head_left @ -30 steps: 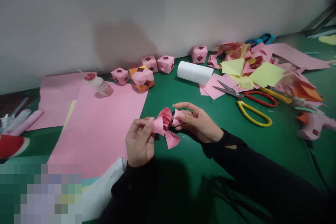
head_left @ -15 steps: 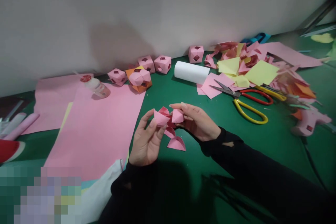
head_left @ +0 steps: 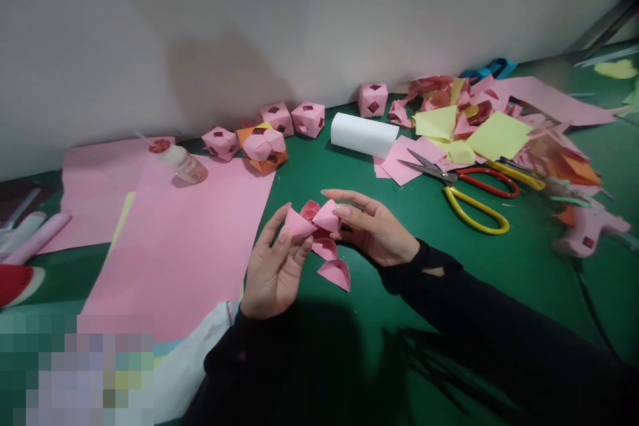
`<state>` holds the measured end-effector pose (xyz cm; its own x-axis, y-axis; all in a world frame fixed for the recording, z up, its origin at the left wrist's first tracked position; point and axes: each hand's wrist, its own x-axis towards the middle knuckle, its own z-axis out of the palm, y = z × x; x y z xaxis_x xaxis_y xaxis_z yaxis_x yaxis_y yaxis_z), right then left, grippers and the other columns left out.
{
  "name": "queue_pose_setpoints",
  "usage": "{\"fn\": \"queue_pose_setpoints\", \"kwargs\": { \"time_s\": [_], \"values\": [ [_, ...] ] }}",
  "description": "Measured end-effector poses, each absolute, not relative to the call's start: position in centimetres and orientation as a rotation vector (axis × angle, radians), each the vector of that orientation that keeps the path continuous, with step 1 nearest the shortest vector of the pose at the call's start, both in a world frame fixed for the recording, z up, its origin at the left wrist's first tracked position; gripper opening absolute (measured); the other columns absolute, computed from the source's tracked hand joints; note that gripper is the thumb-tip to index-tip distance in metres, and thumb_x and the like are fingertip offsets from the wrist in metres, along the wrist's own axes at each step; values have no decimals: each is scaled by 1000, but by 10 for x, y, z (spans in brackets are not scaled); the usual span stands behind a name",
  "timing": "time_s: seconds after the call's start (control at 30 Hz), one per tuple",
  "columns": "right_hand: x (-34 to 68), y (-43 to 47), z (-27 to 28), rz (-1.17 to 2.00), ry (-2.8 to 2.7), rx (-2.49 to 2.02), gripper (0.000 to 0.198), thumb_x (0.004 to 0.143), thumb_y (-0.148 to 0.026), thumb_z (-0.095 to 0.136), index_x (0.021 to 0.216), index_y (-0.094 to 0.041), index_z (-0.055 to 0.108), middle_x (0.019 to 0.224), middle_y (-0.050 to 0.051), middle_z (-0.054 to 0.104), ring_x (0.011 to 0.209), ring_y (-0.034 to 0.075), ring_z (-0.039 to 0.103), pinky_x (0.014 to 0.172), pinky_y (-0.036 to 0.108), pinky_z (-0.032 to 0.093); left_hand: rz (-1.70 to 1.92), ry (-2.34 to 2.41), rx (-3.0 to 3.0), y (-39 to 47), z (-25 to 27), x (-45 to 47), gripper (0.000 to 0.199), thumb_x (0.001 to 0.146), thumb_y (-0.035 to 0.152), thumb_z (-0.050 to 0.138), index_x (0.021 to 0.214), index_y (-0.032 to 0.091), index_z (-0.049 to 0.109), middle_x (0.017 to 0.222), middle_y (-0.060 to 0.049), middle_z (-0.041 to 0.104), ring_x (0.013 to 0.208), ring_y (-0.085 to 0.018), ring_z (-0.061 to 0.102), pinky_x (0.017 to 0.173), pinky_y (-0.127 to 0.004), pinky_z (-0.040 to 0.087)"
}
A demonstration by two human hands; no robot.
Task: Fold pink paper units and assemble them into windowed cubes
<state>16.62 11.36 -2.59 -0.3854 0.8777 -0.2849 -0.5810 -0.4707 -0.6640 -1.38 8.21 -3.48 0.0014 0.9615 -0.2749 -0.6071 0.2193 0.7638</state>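
Observation:
Between the fingers of my left hand is a folded pink paper piece, pinched by thumb and fingers. My right hand grips a second folded pink paper piece, close against the first. Whether the two pieces are joined I cannot tell. Just below and behind them, several more folded pink pieces sit on the green table, one half-round paper piece lying nearest to me. My fingers hide part of both held pieces.
Finished-looking pink paper balls line the wall. A white roll, scissors and paper scraps lie to the right, with a pink glue gun farther out. At left, a bottle stands on pink sheets.
The piece in my right hand has turned and come closer to the one in my left. My left hand has shifted slightly to the left.

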Motion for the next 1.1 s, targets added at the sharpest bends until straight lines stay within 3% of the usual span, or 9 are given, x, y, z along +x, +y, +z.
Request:
{"fn": "queue_pose_setpoints", "kwargs": {
  "time_s": [0.27,0.4,0.63,0.77,0.87,1.1],
  "values": [
    [166,113,-24,1983,-568,-773,36,68,-24,88,101,-19,73,79,-1,76,64,9,70,63,20,61,1328,881,515,82,-35,-12,39,67,37,89,102,25,75,77,0,74,65,-10,67,56,-17,54],
    [167,113,-24,1984,-575,-781,35,69,-25,88,100,-19,74,80,-1,76,66,10,71,62,20,61,1306,884,475,80,-31,-11,49,64,35,91,108,24,71,65,4,71,57,-8,67,58,-17,57],
    [171,114,-25,2015,-584,-753,36,69,-27,88,101,-21,73,73,-4,73,60,8,68,62,21,61,1335,913,458,81,-30,-11,48,66,32,90,109,24,69,87,-1,79,81,-15,76,76,-24,62],
    [172,112,-26,2102,-693,-696,36,72,-23,85,106,-23,73,89,-1,76,70,9,70,65,20,59,1359,888,508,81,-35,-8,41,71,32,87,107,24,71,96,-4,78,91,-17,75,81,-27,60],
    [171,110,-27,2112,-738,-713,35,71,-21,86,104,-22,74,98,0,76,79,10,71,68,19,58,1384,885,566,82,-39,-6,38,73,35,85,107,24,71,91,-4,77,86,-18,73,79,-30,59],
    [171,112,-26,2092,-644,-706,37,70,-23,85,105,-22,73,94,1,78,75,9,71,71,20,58,1338,886,589,79,-33,-4,36,67,30,89,99,22,75,81,-3,76,70,-11,68,65,-20,55]
  ]
}}
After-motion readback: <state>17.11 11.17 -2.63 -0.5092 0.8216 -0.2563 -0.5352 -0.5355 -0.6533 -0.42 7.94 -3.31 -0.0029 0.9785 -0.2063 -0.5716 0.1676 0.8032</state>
